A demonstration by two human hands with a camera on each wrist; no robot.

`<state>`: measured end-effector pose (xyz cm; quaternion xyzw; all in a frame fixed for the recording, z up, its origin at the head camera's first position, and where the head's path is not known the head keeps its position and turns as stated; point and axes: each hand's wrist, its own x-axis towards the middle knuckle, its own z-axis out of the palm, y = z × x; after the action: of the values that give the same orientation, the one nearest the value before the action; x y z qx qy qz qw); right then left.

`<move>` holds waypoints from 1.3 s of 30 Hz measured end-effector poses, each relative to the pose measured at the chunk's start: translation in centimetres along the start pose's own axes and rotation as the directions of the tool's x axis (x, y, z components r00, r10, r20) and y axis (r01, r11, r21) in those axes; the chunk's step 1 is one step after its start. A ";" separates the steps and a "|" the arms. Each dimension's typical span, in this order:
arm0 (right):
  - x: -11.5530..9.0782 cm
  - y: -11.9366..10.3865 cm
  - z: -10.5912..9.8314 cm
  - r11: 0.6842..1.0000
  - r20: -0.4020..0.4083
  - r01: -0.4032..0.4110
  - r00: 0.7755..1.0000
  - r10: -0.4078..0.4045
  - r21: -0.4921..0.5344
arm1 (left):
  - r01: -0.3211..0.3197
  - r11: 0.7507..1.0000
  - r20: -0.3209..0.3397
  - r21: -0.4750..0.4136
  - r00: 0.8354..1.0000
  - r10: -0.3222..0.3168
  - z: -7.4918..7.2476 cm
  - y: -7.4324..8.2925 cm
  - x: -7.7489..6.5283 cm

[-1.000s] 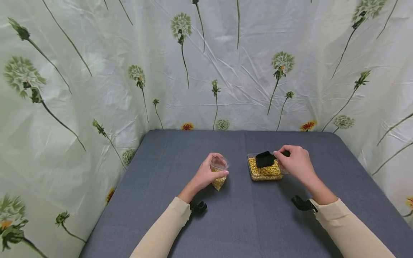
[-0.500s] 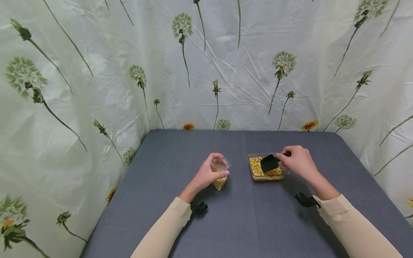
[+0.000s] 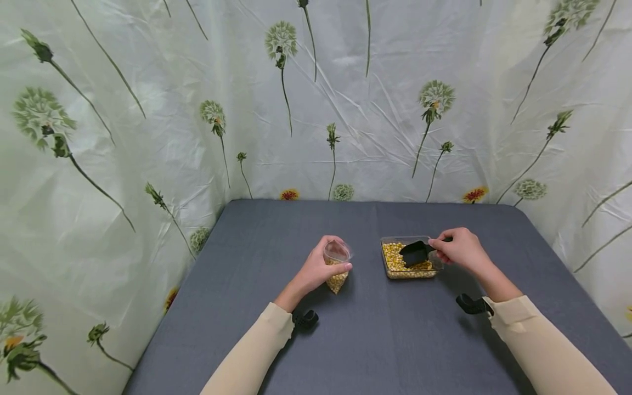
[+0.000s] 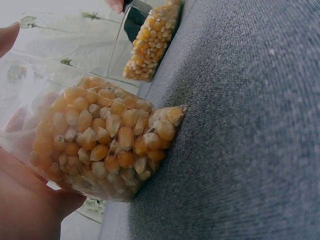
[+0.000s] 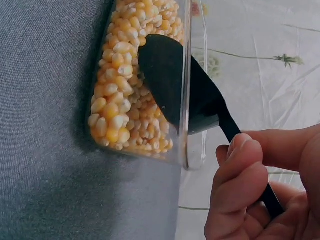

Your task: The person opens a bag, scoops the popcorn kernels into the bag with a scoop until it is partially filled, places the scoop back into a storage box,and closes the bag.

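My left hand [image 3: 316, 267] holds a clear plastic bag [image 3: 338, 281] upright, its thumb and fingers around the sides and its mouth spread at the top. Corn kernels [image 4: 110, 135] fill the lower part of the bag, whose bottom touches the table in the left wrist view. My right hand [image 3: 461, 249] grips the handle of a black scoop [image 3: 416, 253]. The scoop's blade [image 5: 162, 75] tilts down into the kernels in a clear rectangular container [image 3: 412, 275], which stands to the right of the bag. Part of the blade is hidden by kernels in the right wrist view.
A dark grey cloth covers the table [image 3: 345, 340]. Behind it and along the sides hangs a pale curtain [image 3: 316, 109] printed with dandelions. Black straps [image 3: 474, 304] are worn at both wrists.
My right hand has shifted a little to the right, and the scoop has dipped lower into the kernels toward the container's right side. The left hand and bag stay almost still.
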<state>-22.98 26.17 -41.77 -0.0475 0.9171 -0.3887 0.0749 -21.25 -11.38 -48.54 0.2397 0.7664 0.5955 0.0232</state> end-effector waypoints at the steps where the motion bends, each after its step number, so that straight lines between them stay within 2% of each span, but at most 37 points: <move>1: 0.0 0.1 0.0 1.000 0.000 -0.007 1.000 0.007 0.003 | 0.002 1.000 0.002 -0.001 1.000 -0.002 0.0 0.1 0.0; 5: -0.1 -0.1 0.1 0.999 -0.004 0.001 1.000 -0.002 -0.044 | 0.020 1.000 0.011 -0.003 1.000 -0.020 0.0 0.3 -0.1; 12: -0.6 -2.0 0.1 0.986 -0.031 0.067 0.997 -0.073 -0.153 | 0.042 0.999 0.006 0.000 0.999 -0.042 0.2 0.4 -0.2; 22: -0.7 -3.9 -0.1 0.984 -0.066 0.104 0.991 -0.115 -0.148 | 0.006 1.000 -0.004 0.011 1.000 -0.006 0.1 0.0 0.1; 30: -0.4 -4.1 1.1 0.988 -0.026 0.105 0.994 -0.109 -0.116 | 0.006 1.000 -0.008 0.016 1.000 -0.006 0.0 -0.1 0.2; 35: -0.6 -3.9 1.3 0.985 -0.029 0.090 0.995 -0.096 -0.149 | 0.016 1.000 -0.009 0.011 1.000 -0.016 0.0 -0.1 0.1; 39: -0.8 -4.0 0.8 0.975 -0.041 0.110 0.992 -0.120 -0.193 | 0.018 1.000 -0.011 0.018 1.000 -0.017 0.0 -0.2 0.1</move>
<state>-21.90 22.96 -39.31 -0.0973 0.9474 -0.3039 0.0233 -21.39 -11.37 -48.68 0.2300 0.7738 0.5897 0.0221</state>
